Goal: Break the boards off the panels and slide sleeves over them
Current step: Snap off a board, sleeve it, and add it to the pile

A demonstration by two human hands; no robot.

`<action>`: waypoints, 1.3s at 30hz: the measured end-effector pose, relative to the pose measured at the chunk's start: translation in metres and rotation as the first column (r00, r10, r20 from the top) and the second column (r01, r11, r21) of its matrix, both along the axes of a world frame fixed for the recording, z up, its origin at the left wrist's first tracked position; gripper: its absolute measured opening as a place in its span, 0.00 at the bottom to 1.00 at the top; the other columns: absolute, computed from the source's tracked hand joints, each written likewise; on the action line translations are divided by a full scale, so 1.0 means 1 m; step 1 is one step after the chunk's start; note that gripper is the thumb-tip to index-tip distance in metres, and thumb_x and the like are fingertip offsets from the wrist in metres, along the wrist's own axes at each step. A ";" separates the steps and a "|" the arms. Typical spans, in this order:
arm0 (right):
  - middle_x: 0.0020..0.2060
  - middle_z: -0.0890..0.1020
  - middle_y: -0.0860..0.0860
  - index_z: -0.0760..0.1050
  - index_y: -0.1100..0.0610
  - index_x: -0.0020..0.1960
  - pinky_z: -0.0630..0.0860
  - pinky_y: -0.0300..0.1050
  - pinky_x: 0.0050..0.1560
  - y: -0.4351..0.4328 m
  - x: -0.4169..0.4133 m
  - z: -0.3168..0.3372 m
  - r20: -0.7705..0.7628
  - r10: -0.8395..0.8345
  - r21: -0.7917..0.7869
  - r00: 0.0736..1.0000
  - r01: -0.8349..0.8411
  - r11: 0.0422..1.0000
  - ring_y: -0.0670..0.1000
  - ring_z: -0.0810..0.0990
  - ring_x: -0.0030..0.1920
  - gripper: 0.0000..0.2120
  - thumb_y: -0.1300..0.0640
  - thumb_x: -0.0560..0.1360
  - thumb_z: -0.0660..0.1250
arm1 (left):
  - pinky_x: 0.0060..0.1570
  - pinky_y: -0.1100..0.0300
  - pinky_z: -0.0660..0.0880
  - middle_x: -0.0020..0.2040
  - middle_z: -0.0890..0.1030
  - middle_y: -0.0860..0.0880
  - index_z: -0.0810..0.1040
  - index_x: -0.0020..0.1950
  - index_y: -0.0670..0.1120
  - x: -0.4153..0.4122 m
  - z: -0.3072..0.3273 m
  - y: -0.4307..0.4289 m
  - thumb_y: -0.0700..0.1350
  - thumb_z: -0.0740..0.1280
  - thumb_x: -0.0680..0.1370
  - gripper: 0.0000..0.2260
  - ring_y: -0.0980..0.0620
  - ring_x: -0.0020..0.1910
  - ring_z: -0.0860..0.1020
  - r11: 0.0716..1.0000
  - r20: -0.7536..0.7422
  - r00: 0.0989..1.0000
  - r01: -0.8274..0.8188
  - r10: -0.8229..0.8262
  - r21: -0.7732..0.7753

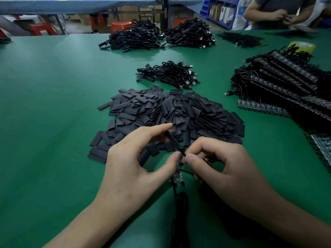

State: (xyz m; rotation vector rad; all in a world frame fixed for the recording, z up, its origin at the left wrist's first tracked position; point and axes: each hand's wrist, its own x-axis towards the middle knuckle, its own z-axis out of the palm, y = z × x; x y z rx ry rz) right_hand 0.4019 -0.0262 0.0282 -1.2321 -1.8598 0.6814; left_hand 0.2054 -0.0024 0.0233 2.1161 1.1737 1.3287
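The green desk carries a heap of black sleeves, and just before it the sleeving step seems to be in hand. The left hand pinches one sleeve, the right hand pinches its near end, and the board hangs just below them. The next move, I judge, calls for opening the sleeve's mouth and lining it up with the board.

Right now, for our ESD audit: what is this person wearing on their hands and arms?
Nothing visible. The left hand and right hand are bare: no gloves, rings, watch or wrist strap. Both forearms are uncovered to the frame's edge, with no sleeve in view.
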 end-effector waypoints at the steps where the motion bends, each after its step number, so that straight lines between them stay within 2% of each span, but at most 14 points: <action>1: 0.32 0.80 0.47 0.78 0.50 0.42 0.74 0.49 0.38 0.000 0.000 -0.001 0.045 -0.008 0.040 0.999 0.006 0.999 0.50 0.79 0.35 0.07 0.52 0.78 0.67 | 0.59 0.63 0.76 0.55 0.83 0.57 0.80 0.64 0.50 0.000 -0.001 -0.001 0.46 0.75 0.72 0.20 0.57 0.57 0.82 1.000 0.005 1.000 0.007 -0.007 -0.021; 6: 0.35 0.79 0.44 0.78 0.50 0.45 0.74 0.52 0.36 -0.003 -0.002 -0.002 0.293 -0.035 0.219 0.955 -0.031 0.975 0.48 0.78 0.35 0.07 0.50 0.80 0.63 | 0.59 0.64 0.76 0.55 0.83 0.58 0.80 0.61 0.51 0.003 -0.002 -0.004 0.45 0.72 0.69 0.21 0.58 0.57 0.81 0.996 -0.032 0.999 0.002 -0.005 -0.090; 12: 0.37 0.79 0.44 0.77 0.50 0.47 0.75 0.52 0.37 -0.005 -0.004 0.000 0.434 -0.040 0.259 0.900 -0.083 0.962 0.50 0.78 0.38 0.09 0.50 0.81 0.61 | 0.55 0.63 0.76 0.50 0.82 0.59 0.79 0.58 0.54 0.004 0.001 -0.006 0.50 0.66 0.67 0.19 0.59 0.53 0.81 0.994 -0.089 0.996 -0.036 0.027 -0.106; 16: 0.37 0.80 0.43 0.77 0.49 0.47 0.75 0.51 0.37 -0.007 -0.006 0.000 0.395 -0.029 0.241 0.918 -0.073 0.968 0.48 0.78 0.37 0.08 0.49 0.80 0.62 | 0.53 0.65 0.77 0.47 0.84 0.58 0.82 0.54 0.51 0.005 0.001 -0.004 0.48 0.63 0.70 0.16 0.59 0.50 0.83 0.995 -0.027 0.999 -0.036 0.034 -0.088; 18: 0.36 0.80 0.42 0.77 0.48 0.46 0.75 0.50 0.37 -0.006 -0.005 -0.001 0.334 -0.029 0.214 0.942 -0.046 0.976 0.46 0.78 0.36 0.07 0.48 0.80 0.63 | 0.53 0.68 0.76 0.48 0.84 0.58 0.83 0.56 0.50 0.004 0.000 -0.003 0.48 0.63 0.73 0.15 0.60 0.50 0.83 0.996 0.000 1.000 -0.016 0.016 -0.089; 23: 0.35 0.81 0.43 0.79 0.49 0.46 0.75 0.52 0.37 0.000 0.000 -0.004 0.231 -0.050 0.158 0.972 0.013 0.987 0.46 0.80 0.36 0.09 0.47 0.79 0.63 | 0.60 0.61 0.77 0.56 0.83 0.59 0.78 0.67 0.53 0.001 -0.005 -0.001 0.54 0.74 0.73 0.23 0.59 0.58 0.81 0.984 0.003 0.999 0.048 -0.049 -0.173; 27: 0.36 0.81 0.41 0.79 0.47 0.47 0.76 0.50 0.40 0.001 0.002 -0.003 0.233 -0.047 0.148 0.971 0.013 0.989 0.44 0.80 0.39 0.09 0.43 0.78 0.64 | 0.57 0.65 0.77 0.51 0.84 0.58 0.81 0.64 0.52 -0.001 -0.005 0.002 0.53 0.78 0.72 0.22 0.60 0.53 0.83 0.990 -0.002 1.000 -0.023 0.023 -0.139; 30: 0.38 0.81 0.40 0.78 0.45 0.51 0.76 0.42 0.41 0.002 0.005 0.000 0.202 -0.027 0.111 0.979 0.005 0.994 0.42 0.81 0.40 0.11 0.40 0.75 0.66 | 0.53 0.68 0.77 0.45 0.84 0.58 0.83 0.59 0.53 -0.003 -0.003 0.004 0.53 0.77 0.70 0.19 0.60 0.48 0.83 0.989 0.006 0.994 -0.109 0.110 -0.105; 32: 0.39 0.81 0.40 0.78 0.44 0.52 0.76 0.37 0.42 0.003 0.008 0.001 0.208 -0.009 0.090 0.978 -0.011 0.996 0.42 0.82 0.41 0.10 0.42 0.75 0.68 | 0.52 0.65 0.78 0.44 0.84 0.58 0.83 0.57 0.54 -0.006 -0.002 0.006 0.55 0.78 0.70 0.17 0.59 0.46 0.84 0.983 0.022 0.989 -0.146 0.149 -0.113; 35: 0.42 0.82 0.38 0.78 0.45 0.53 0.75 0.36 0.44 0.005 0.010 0.001 0.259 0.017 0.080 0.966 -0.039 0.996 0.41 0.82 0.44 0.07 0.47 0.76 0.72 | 0.52 0.61 0.79 0.43 0.84 0.58 0.84 0.56 0.55 -0.007 -0.002 0.007 0.56 0.77 0.71 0.15 0.59 0.45 0.84 0.975 0.024 0.981 -0.187 0.191 -0.118; 37: 0.43 0.82 0.36 0.79 0.46 0.53 0.74 0.32 0.46 0.007 0.012 0.003 0.277 0.004 0.099 0.961 -0.033 0.995 0.38 0.81 0.46 0.06 0.50 0.76 0.74 | 0.53 0.60 0.80 0.44 0.85 0.59 0.83 0.58 0.55 -0.007 -0.002 0.007 0.59 0.76 0.70 0.18 0.60 0.47 0.83 0.971 0.036 0.980 -0.187 0.195 -0.150; 39: 0.43 0.82 0.34 0.80 0.44 0.53 0.72 0.27 0.47 0.014 0.017 0.010 0.304 -0.045 0.112 0.952 0.011 0.994 0.35 0.81 0.47 0.07 0.50 0.76 0.74 | 0.56 0.61 0.79 0.49 0.84 0.61 0.80 0.64 0.58 -0.009 -0.002 0.006 0.66 0.72 0.69 0.26 0.64 0.51 0.82 0.964 0.015 0.981 -0.189 0.195 -0.185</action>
